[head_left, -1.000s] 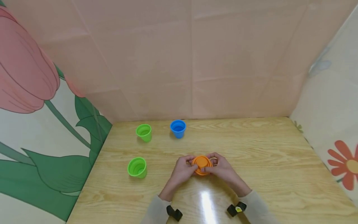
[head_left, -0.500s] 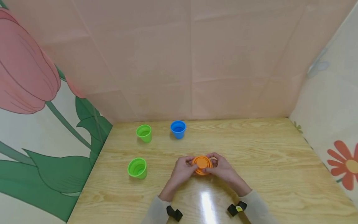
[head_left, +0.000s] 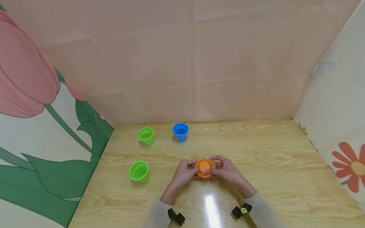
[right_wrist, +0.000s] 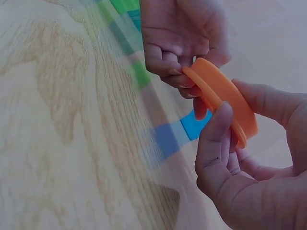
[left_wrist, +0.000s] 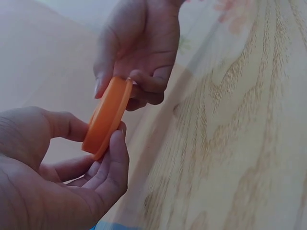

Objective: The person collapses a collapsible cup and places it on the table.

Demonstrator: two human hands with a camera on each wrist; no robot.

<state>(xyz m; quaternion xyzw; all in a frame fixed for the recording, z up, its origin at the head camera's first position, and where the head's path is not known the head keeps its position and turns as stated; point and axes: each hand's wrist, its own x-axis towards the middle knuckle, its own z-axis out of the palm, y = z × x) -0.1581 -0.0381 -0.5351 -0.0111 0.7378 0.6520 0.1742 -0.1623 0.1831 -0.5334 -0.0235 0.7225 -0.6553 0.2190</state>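
The left hand and right hand pinch opposite edges of a ringed orange disc, thumbs on its near face, fingers behind; it sits between them, tilted, apparently lifted off the bench; the step in hand seems to be working this piece, likely a flattened cup, two-handed; the next move probably calls for even thumb pressure against steady fingers; left of the left hand stands a green cup; beyond that hand stand a blue cup and, farther left, a second green cup.
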